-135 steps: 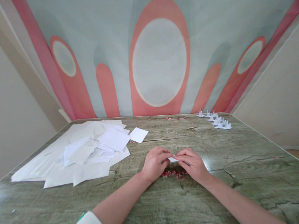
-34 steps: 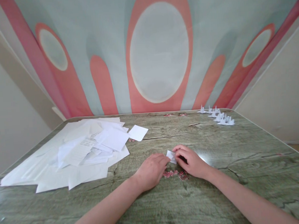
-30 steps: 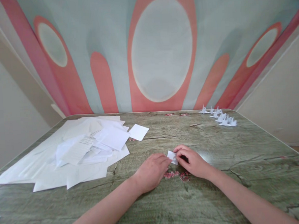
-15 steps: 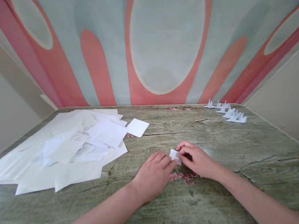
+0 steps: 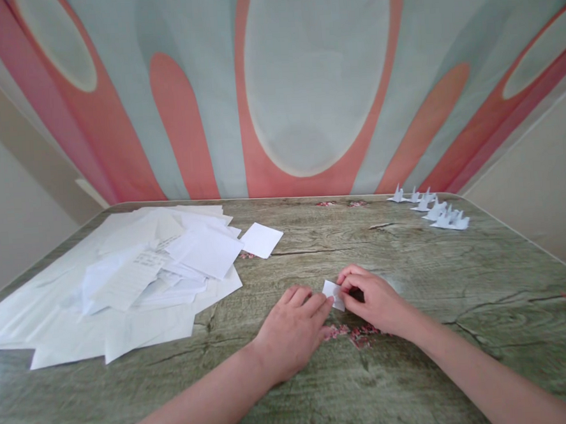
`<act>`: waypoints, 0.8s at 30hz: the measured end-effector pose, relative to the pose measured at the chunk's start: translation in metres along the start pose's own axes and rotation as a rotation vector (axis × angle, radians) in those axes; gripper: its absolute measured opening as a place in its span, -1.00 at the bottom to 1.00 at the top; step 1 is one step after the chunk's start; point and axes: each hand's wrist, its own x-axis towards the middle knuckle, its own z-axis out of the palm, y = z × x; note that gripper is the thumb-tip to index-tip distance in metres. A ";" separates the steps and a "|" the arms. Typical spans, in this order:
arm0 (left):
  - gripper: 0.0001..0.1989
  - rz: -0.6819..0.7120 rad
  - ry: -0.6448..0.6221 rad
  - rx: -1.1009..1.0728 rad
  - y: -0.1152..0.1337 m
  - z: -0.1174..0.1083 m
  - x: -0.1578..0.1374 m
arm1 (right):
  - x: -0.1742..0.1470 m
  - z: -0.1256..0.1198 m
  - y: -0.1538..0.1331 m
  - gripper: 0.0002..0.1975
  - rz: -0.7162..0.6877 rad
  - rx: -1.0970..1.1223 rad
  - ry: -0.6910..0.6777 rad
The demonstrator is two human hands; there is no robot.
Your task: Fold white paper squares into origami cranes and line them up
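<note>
Between my hands a small folded piece of white paper (image 5: 334, 292) lies on the wood-patterned table (image 5: 333, 247). My left hand (image 5: 297, 326) rests on the tabletop, palm down, its fingertips on the paper's left edge. From the right, my right hand (image 5: 369, 298) pinches the paper's right edge between thumb and fingers. The fingers partly cover the paper, so its exact folds cannot be made out.
A wide heap of white paper sheets (image 5: 141, 329) spreads over the table's left side, some with writing. A square white sheet (image 5: 262, 240) lies at its right edge. Several small folded paper cranes (image 5: 435, 211) stand in a row at the back right.
The left fingers have shifted slightly along the paper's near left edge. The right hand keeps its pinch. The other papers and the cranes stay in place.
</note>
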 end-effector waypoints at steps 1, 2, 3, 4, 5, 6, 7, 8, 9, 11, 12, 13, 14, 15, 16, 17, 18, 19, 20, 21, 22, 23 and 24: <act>-0.55 0.001 -0.005 0.006 0.000 -0.001 0.000 | 0.000 0.000 0.000 -0.88 0.001 0.006 0.003; -0.55 0.003 -0.011 0.012 0.000 -0.002 0.000 | 0.000 0.000 0.000 -0.88 0.003 0.011 0.004; -0.55 0.004 -0.017 0.016 0.000 -0.003 0.000 | 0.001 0.000 -0.001 -0.88 0.006 0.014 0.001; -0.55 0.003 -0.022 0.020 0.000 -0.004 0.000 | 0.001 0.000 -0.001 -0.88 0.012 0.015 -0.002; -0.55 0.002 -0.026 0.022 0.000 -0.005 0.000 | 0.001 0.000 -0.002 -0.89 0.020 0.014 -0.002; -0.55 -0.001 -0.030 0.024 0.000 -0.006 0.000 | 0.001 0.000 -0.002 -0.89 0.028 0.012 -0.004; -0.55 -0.003 -0.033 0.024 0.000 -0.006 0.000 | 0.001 -0.001 -0.003 -0.89 0.037 0.010 -0.004; -0.55 -0.004 -0.034 0.023 0.001 -0.006 0.000 | 0.001 -0.001 -0.004 -0.89 0.044 0.008 -0.003; -0.55 -0.004 -0.036 0.021 0.000 -0.006 0.000 | 0.001 -0.001 -0.005 -0.89 0.050 0.007 -0.003; -0.55 -0.006 -0.036 0.013 0.000 -0.006 0.001 | 0.001 0.000 -0.006 -0.89 0.059 0.005 -0.003; -0.56 -0.008 -0.035 0.008 0.000 -0.006 0.001 | 0.001 0.000 -0.007 -0.89 0.061 0.004 -0.001; -0.55 -0.009 -0.035 0.002 -0.001 -0.006 0.001 | 0.001 0.000 -0.007 -0.89 0.062 0.001 0.002; -0.55 -0.010 -0.036 -0.003 -0.001 -0.006 0.001 | 0.001 0.001 -0.007 -0.89 0.064 -0.002 0.005; -0.55 -0.010 -0.037 -0.008 -0.001 -0.007 0.001 | 0.001 0.001 -0.007 -0.89 0.067 -0.005 0.010; -0.55 -0.010 -0.038 -0.013 -0.001 -0.007 0.001 | 0.001 0.002 -0.008 -0.89 0.070 -0.007 0.013; -0.54 -0.011 -0.039 -0.019 0.000 -0.008 0.001 | 0.001 0.002 -0.008 -0.89 0.073 -0.009 0.015; -0.54 -0.012 -0.038 -0.024 0.000 -0.008 0.001 | 0.001 0.002 -0.008 -0.89 0.077 -0.011 0.018; -0.54 -0.013 -0.038 -0.030 0.000 -0.009 0.001 | 0.000 0.003 -0.008 -0.89 0.081 -0.013 0.021; -0.54 -0.014 -0.037 -0.035 0.001 -0.009 0.001 | 0.000 0.003 -0.008 -0.89 0.084 -0.015 0.023; -0.54 -0.015 -0.037 -0.039 0.001 -0.010 0.000 | 0.000 0.003 -0.008 -0.90 0.089 -0.018 0.025; -0.54 -0.015 -0.037 -0.041 0.001 -0.010 0.000 | 0.000 0.003 -0.008 -0.90 0.093 -0.022 0.027; -0.54 -0.016 -0.038 -0.043 0.002 -0.011 0.000 | 0.000 0.003 -0.009 -0.90 0.094 -0.025 0.028; -0.54 -0.017 -0.039 -0.046 0.002 -0.011 0.000 | -0.001 0.003 -0.009 -0.90 0.094 -0.026 0.028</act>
